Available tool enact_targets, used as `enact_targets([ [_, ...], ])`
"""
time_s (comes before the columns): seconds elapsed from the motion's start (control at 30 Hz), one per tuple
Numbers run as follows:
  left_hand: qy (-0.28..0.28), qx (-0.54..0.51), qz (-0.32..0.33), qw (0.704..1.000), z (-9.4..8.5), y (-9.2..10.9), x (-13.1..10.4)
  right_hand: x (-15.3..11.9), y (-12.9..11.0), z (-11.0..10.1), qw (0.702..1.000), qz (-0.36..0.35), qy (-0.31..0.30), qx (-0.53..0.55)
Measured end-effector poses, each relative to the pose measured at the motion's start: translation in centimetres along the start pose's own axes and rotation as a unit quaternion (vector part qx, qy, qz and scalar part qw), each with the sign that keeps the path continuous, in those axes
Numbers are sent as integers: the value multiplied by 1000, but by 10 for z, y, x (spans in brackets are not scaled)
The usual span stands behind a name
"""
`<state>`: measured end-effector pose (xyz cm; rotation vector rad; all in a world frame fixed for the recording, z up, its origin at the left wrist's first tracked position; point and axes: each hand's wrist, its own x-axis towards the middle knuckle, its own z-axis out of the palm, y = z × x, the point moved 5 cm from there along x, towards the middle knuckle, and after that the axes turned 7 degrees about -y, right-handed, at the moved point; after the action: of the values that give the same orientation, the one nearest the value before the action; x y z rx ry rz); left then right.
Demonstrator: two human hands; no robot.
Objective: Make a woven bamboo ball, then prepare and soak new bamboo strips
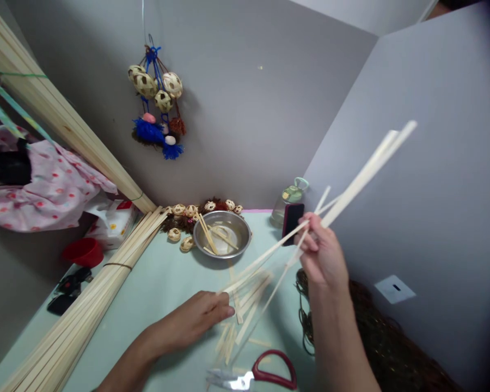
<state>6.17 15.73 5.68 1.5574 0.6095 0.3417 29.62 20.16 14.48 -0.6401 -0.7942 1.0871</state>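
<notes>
My right hand (324,256) is raised above the right side of the table, its fingers closed round several long, thin, pale bamboo strips (367,171) that point up to the right. One strip (265,257) slants down from it to my left hand (198,317), whose thumb and fingers close on its lower end. Shorter cut strips (253,296) lie on the table beside my left hand, slightly blurred. Below them rests a pair of scissors (245,378) with dark red handles, its blades pointing left.
Behind stands a metal bowl (224,256) with water and strips. Woven balls (174,234) lie beside it. Long strip bundles (102,294) line the left. At the right are a phone (293,223), a glass jar (278,212) and dark cord (375,321). A ball ornament (157,92) hangs on the wall.
</notes>
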Motion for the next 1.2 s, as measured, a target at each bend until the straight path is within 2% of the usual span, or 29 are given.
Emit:
enact_targets([
  [0.03, -3, 14, -12, 1000, 1, -4, 1, 2, -11, -7, 1000, -20, 9, 0],
  [0.1, -4, -39, -16, 999, 2, -11, 4, 3, -27, -18, 999, -43, 21, -5],
  [0.23, 31, -135, 21, 990, -6, -14, 4, 1, -35, -20, 999, -39, 23, -28],
  [0.3, 59, -120, 33, 990, -13, -10, 0, -2, -28, -11, 998, -19, 7, -51],
  [0.4, 100, -79, 15, 992, -24, -4, -6, -9, -9, 10, 994, 28, -42, -95],
  [0.6, 127, -44, -10, 991, -28, -2, -8, -27, 26, 45, 968, 104, -158, -167],
  [0.77, 138, -86, 42, 986, -30, 10, -11, -31, 33, 51, 963, 114, -169, -177],
  [0.83, 145, -95, 36, 984, -30, 14, -14, -31, 38, 52, 962, 115, -167, -182],
  [0.9, 127, -107, 26, 986, -24, 17, -14, -34, 45, 56, 962, 118, -163, -184],
  [1.03, 28, -143, 57, 988, -3, 17, -7, -41, 60, 63, 962, 122, -169, -178],
  [1.1, 21, -146, 59, 987, 1, 13, -4, -43, 63, 64, 965, 111, -165, -173],
  [1.2, 43, -127, 52, 990, 1, 10, -2, -43, 62, 63, 970, 95, -159, -159],
])
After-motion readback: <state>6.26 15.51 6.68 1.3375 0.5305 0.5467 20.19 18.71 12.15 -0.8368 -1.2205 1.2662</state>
